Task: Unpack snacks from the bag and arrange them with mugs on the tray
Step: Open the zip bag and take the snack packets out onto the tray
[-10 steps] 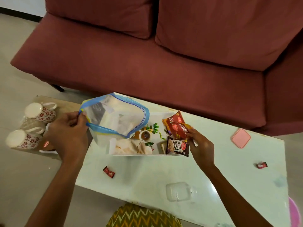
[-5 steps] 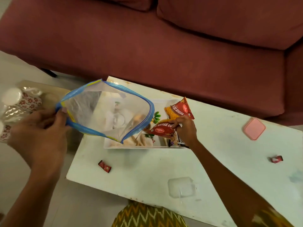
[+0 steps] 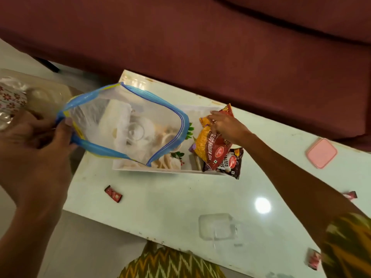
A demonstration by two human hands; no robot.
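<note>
Left hand [image 3: 38,141] pinches the open bag [image 3: 128,125] rim, right hand [image 3: 226,127] presses the snack packet [image 3: 212,149]: lay it flat in the tray [image 3: 170,171] under that palm.

A clear bag [image 3: 128,127] rimmed blue, red-and-orange snack packets [image 3: 212,149], a pink lid [image 3: 321,153], a white counter [image 3: 180,197], a maroon sofa [image 3: 200,47].

A red sofa [image 3: 200,47] stands behind the white desk [image 3: 170,201]. A pink lid [image 3: 321,153] lies on the desk.
</note>
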